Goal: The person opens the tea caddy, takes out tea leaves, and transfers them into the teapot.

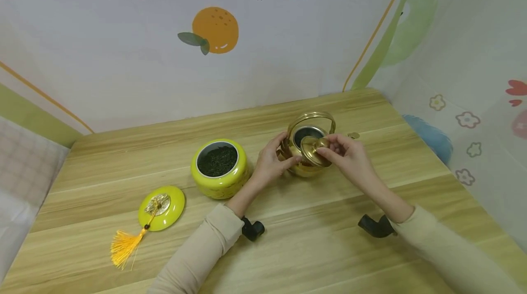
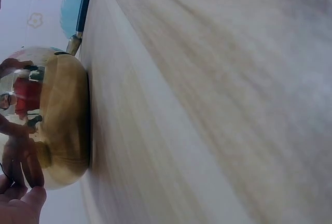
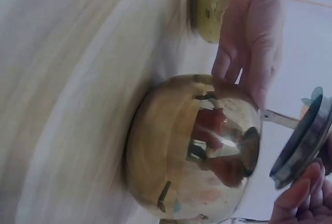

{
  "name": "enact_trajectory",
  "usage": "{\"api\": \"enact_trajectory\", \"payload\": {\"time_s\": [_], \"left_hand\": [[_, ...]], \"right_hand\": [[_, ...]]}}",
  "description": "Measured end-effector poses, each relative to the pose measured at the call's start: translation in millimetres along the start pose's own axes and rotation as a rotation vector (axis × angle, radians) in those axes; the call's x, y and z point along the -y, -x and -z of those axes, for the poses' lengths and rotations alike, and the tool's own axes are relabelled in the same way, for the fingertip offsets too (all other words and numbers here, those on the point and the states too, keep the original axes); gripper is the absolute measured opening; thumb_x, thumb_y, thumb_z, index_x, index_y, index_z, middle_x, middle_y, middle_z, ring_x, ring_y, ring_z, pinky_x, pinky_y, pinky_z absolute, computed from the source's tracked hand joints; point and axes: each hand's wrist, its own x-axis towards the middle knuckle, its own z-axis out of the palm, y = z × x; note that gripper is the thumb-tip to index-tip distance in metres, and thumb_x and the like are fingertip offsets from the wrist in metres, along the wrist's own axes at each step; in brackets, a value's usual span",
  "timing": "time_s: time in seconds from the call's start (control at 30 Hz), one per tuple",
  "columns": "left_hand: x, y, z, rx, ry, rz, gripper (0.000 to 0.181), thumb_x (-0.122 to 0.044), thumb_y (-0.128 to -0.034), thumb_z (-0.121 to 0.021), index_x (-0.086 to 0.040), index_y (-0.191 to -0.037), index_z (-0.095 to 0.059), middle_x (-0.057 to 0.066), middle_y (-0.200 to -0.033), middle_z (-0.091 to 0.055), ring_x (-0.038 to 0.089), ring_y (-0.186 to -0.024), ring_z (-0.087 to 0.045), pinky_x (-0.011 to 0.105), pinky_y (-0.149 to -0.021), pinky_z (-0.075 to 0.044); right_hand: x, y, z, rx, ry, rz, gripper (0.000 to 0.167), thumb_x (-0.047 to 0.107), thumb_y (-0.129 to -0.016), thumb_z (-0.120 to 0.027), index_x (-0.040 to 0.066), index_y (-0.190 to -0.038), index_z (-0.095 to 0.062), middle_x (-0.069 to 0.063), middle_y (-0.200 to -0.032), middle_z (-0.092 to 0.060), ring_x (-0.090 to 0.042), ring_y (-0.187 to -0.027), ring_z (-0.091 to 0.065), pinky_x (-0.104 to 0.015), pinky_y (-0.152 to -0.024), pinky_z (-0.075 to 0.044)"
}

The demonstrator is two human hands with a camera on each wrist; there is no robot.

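The lid (image 1: 309, 151) is pinched by the right hand (image 1: 347, 154) and held tilted at the uncovered pot (image 1: 306, 171), which is gripped at its side by the left hand (image 1: 271, 159). The pot is stood on the table (image 1: 313, 248), right of the jar (image 1: 218, 189). Lid handling seems in hand; whether removal or replacement is meant cannot be told. Clearance from the handle (image 1: 314, 114) is probably called for.

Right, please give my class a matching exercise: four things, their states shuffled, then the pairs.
1. Teapot lid
2. Yellow tea jar
3. Yellow jar lid
4. Gold-coloured teapot

A. Lying on the table, tassel attached
B. In the right hand
C. Touched by the left hand
D. Uncovered, dark leaves inside

Pairs: 1-B; 2-D; 3-A; 4-C
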Motion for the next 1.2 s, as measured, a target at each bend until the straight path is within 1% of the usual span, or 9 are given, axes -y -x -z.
{"api": "enact_trajectory", "payload": {"time_s": [0.17, 0.27, 0.4, 0.7, 0.97, 1.2], "left_hand": [[-0.1, 0.5, 0.4, 0.006, 0.000, 0.009, 0.070, -0.015, -0.0793, -0.076, -0.004, -0.140, -0.042, 0.011, -0.146, -0.041, 0.024, -0.133, -0.039, 0.040, -0.104, -0.042], [0.3, 0.5, 0.5, 0.010, -0.007, 0.015, 0.071, -0.016, -0.0799, -0.076, -0.005, -0.140, -0.041, 0.010, -0.146, -0.040, 0.024, -0.133, -0.039, 0.039, -0.104, -0.042], [0.7, 0.1, 0.6, 0.010, -0.019, 0.017, 0.072, -0.017, -0.0798, -0.076, -0.004, -0.141, -0.040, 0.010, -0.146, -0.040, 0.025, -0.133, -0.039, 0.039, -0.104, -0.042], [2.0, 0.0, 0.4, 0.006, -0.040, 0.004, 0.072, -0.019, -0.0797, -0.076, -0.004, -0.141, -0.040, 0.011, -0.146, -0.041, 0.025, -0.133, -0.040, 0.039, -0.103, -0.042], [3.0, -0.1, 0.1, 0.004, -0.041, -0.003, 0.072, -0.018, -0.0799, -0.076, -0.003, -0.140, -0.040, 0.011, -0.146, -0.040, 0.026, -0.133, -0.040, 0.039, -0.103, -0.043], [1.9, 0.3, 0.5, 0.000, -0.052, 0.001, 0.072, -0.022, -0.0797, -0.076, -0.005, -0.140, -0.041, 0.011, -0.144, -0.043, 0.024, -0.131, -0.042, 0.039, -0.101, -0.044]], "right_hand": [[-6.6, -12.7, -10.6, -0.084, 0.046, 0.036, 0.018, 0.007, -0.080, -0.074, -0.004, -0.093, -0.066, -0.006, -0.067, -0.057, -0.004, -0.057, -0.045, -0.012, -0.049, -0.038], [-9.4, -17.9, -16.0, -0.109, 0.083, 0.058, 0.021, 0.007, -0.079, -0.075, -0.004, -0.094, -0.066, -0.006, -0.066, -0.057, -0.005, -0.056, -0.045, -0.012, -0.049, -0.038], [-12.5, -23.2, -21.0, -0.124, 0.102, 0.071, 0.023, 0.006, -0.078, -0.074, -0.006, -0.095, -0.065, -0.007, -0.064, -0.057, -0.006, -0.056, -0.046, -0.011, -0.048, -0.037], [-15.4, -29.9, -26.3, -0.116, 0.082, 0.053, 0.022, 0.005, -0.081, -0.072, -0.009, -0.095, -0.064, -0.011, -0.065, -0.058, -0.008, -0.055, -0.048, -0.009, -0.048, -0.038], [-16.8, -32.1, -27.5, -0.111, 0.162, 0.089, 0.026, 0.006, -0.080, -0.073, -0.010, -0.097, -0.063, -0.010, -0.062, -0.061, -0.010, -0.051, -0.051, -0.010, -0.045, -0.039], [-17.0, -33.3, -27.6, -0.101, 0.237, 0.107, 0.027, 0.009, -0.080, -0.073, -0.009, -0.097, -0.064, -0.008, -0.059, -0.058, -0.010, -0.048, -0.046, -0.016, -0.042, -0.037]]}}
